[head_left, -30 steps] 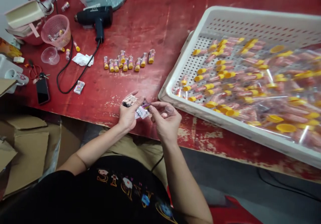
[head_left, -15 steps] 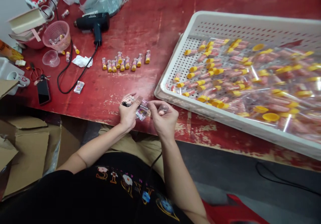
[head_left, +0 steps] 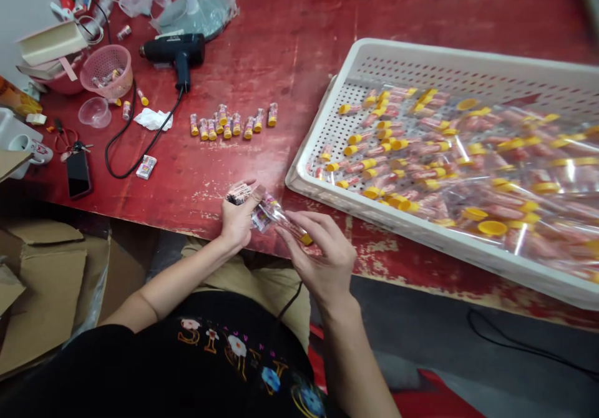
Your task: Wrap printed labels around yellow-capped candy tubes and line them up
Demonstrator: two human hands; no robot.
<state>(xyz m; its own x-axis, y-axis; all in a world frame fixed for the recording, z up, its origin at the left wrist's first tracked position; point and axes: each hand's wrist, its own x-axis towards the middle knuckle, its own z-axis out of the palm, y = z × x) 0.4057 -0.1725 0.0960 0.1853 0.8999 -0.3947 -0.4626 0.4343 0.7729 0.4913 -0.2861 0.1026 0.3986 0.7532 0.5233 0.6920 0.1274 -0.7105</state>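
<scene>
My left hand (head_left: 236, 223) is closed on a bundle of small printed plastic sleeves (head_left: 241, 192), with some printed film (head_left: 261, 220) hanging below its thumb. My right hand (head_left: 330, 256) pinches a slim clear tube (head_left: 290, 223) with pinkish contents and a yellow cap (head_left: 306, 239) facing the palm. The tube's far end meets the printed film at my left fingertips; how far it sits inside a sleeve I cannot tell. Beyond the hands, several yellow-capped tubes with printed sleeves (head_left: 235, 126) stand in a loose group on the red table (head_left: 262, 50).
At right, a white perforated tray (head_left: 322, 187) holds many yellow-capped tubes (head_left: 416, 146). A heat gun (head_left: 175, 50) with a looping black cord lies at the back left. Near it are a pink basket (head_left: 107, 72), a phone (head_left: 78, 171) and a small packet of printed film (head_left: 146, 166).
My right hand has shifted right and turned, and the tube now lies in line with the film at my left fingers, yellow cap showing. My left hand keeps the sleeves. The view has shifted slightly.
</scene>
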